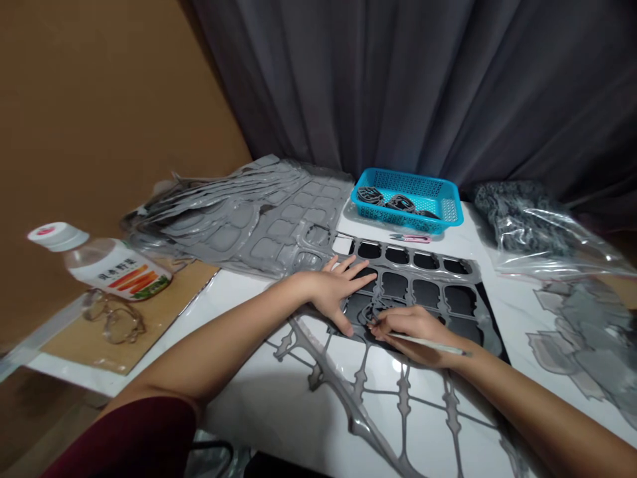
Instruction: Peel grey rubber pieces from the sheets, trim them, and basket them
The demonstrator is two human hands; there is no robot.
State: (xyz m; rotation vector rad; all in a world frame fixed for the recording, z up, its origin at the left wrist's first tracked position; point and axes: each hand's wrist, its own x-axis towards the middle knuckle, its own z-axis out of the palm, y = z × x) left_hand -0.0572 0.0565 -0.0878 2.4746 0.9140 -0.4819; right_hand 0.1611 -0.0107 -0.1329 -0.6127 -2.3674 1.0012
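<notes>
The left hand [336, 292] is lying splayed on the grey sheet [423, 273], likely light, floppy, best held by broad bands; beside it, the right hand [418, 332] is gripping a pen-like tool [430, 345].

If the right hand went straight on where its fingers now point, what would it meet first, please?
Past the grey strips at its fingers, the right hand would probably meet the left hand first, at the thumb. Depth is unclear, so it might pass slightly above.
</notes>
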